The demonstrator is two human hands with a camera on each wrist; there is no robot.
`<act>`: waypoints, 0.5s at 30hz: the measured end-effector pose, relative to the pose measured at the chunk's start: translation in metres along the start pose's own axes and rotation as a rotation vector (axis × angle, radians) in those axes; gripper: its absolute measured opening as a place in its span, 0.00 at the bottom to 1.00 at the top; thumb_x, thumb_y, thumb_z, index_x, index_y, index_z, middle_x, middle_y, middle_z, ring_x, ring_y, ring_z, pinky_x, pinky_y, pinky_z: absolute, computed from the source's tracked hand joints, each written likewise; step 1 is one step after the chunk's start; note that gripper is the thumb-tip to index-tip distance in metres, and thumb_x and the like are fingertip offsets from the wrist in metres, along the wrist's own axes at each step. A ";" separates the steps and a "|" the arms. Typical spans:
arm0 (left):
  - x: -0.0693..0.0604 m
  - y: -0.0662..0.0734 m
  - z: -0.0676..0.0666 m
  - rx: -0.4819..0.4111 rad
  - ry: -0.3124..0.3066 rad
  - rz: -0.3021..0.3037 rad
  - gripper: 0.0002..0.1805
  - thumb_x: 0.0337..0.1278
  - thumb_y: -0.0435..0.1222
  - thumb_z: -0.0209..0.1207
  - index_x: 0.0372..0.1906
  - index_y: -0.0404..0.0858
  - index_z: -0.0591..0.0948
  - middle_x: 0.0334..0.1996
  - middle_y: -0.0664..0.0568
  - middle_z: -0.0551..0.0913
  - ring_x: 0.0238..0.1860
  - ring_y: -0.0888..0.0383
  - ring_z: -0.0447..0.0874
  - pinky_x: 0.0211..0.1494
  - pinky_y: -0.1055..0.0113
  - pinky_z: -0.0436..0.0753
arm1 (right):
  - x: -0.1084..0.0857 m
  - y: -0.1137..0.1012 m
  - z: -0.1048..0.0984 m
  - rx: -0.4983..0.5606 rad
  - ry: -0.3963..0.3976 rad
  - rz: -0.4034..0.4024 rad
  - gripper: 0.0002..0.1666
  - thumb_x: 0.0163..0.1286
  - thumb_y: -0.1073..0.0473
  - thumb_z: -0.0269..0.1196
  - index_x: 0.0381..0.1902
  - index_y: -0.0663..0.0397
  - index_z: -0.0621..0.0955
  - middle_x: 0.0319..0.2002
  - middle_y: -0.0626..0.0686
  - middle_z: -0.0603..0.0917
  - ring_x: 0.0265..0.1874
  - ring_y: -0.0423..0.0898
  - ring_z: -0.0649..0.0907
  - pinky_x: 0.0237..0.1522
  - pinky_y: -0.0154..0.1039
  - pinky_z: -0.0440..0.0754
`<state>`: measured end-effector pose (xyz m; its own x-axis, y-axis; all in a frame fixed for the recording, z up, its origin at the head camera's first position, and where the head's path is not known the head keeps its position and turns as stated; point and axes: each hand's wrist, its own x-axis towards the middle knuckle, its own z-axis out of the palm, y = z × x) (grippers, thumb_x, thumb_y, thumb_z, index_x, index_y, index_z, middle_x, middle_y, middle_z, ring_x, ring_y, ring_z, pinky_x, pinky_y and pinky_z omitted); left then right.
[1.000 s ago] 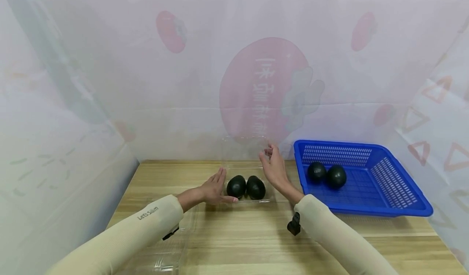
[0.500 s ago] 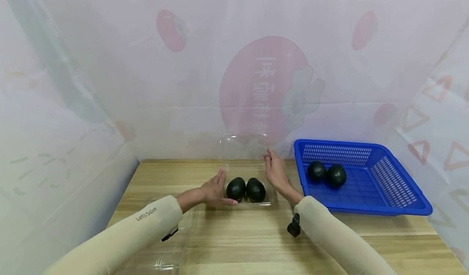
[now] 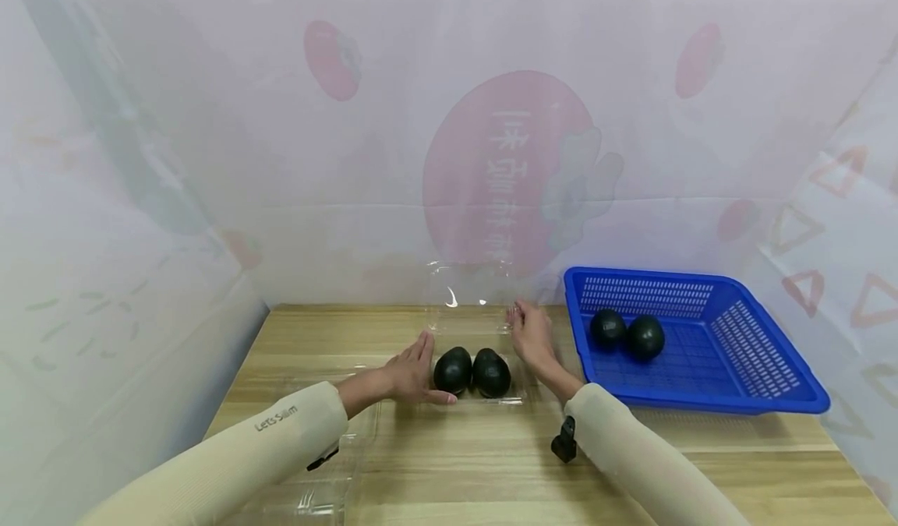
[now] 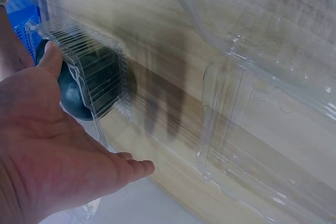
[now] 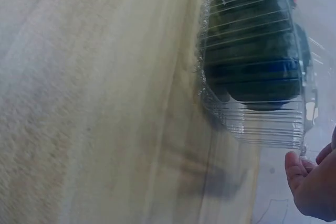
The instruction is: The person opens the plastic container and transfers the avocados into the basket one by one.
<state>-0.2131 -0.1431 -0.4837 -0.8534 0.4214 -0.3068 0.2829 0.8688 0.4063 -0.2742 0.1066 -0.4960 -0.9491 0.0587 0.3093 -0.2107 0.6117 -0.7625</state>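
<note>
Clear plastic box (image 3: 517,386), thin-walled and glossy, sits just below the centre of the head view, its lid (image 3: 468,296) raised behind the tray and catching two bright glints. Fine parallel ribs line its wall in both wrist views. Inside rest two dark green fruits (image 3: 452,372), egg-shaped and smooth-skinned, side by side.

At the box's left side lies the left hand (image 3: 410,372), fingers straight, thumb spread well apart from them along the near wall. The right hand (image 3: 532,337), fingers bent, pinches the lid's edge at its lower right.

At the right of the frame, a blue plastic basket (image 3: 701,403) with slotted walls holds two more rounded green fruits (image 3: 645,337). More clear plastic packaging (image 3: 312,479), ridged and shiny, lies at the lower left. Beneath everything runs a pale, wood-grained table (image 3: 456,464); behind hangs creased, printed cloth (image 3: 351,160).
</note>
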 end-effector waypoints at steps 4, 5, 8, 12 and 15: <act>-0.003 0.003 0.000 -0.014 0.001 -0.005 0.67 0.66 0.60 0.68 0.84 0.27 0.38 0.85 0.32 0.35 0.84 0.33 0.42 0.80 0.32 0.53 | -0.003 0.002 0.002 -0.003 0.006 0.015 0.19 0.77 0.72 0.56 0.62 0.75 0.82 0.45 0.66 0.91 0.45 0.60 0.90 0.52 0.55 0.86; -0.005 0.004 -0.001 -0.014 0.000 -0.005 0.67 0.66 0.60 0.67 0.84 0.27 0.37 0.85 0.32 0.35 0.84 0.32 0.43 0.81 0.33 0.53 | -0.004 0.002 0.002 -0.009 0.010 0.013 0.19 0.77 0.72 0.57 0.61 0.74 0.83 0.45 0.65 0.91 0.45 0.59 0.90 0.51 0.54 0.86; -0.011 0.011 -0.007 -0.022 -0.012 0.002 0.68 0.66 0.61 0.67 0.84 0.25 0.37 0.84 0.30 0.35 0.83 0.31 0.45 0.81 0.35 0.55 | -0.005 0.003 0.003 0.021 0.006 0.028 0.14 0.75 0.73 0.57 0.52 0.73 0.86 0.40 0.64 0.92 0.38 0.56 0.90 0.42 0.48 0.87; -0.019 0.021 -0.016 -0.074 -0.051 0.023 0.67 0.68 0.57 0.68 0.82 0.21 0.36 0.82 0.23 0.32 0.82 0.28 0.44 0.82 0.40 0.56 | -0.007 0.006 0.003 0.085 -0.023 0.068 0.13 0.75 0.75 0.56 0.48 0.74 0.86 0.35 0.65 0.90 0.29 0.52 0.89 0.30 0.31 0.80; -0.025 0.028 -0.019 -0.116 -0.073 0.021 0.66 0.68 0.51 0.70 0.81 0.18 0.35 0.81 0.21 0.30 0.83 0.29 0.41 0.82 0.44 0.56 | -0.009 0.007 0.004 0.122 -0.048 0.104 0.19 0.75 0.75 0.54 0.59 0.76 0.83 0.38 0.67 0.91 0.31 0.55 0.91 0.29 0.26 0.81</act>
<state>-0.1921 -0.1346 -0.4479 -0.8122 0.4611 -0.3574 0.2447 0.8254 0.5088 -0.2683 0.1074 -0.5067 -0.9768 0.0767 0.1999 -0.1351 0.5040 -0.8531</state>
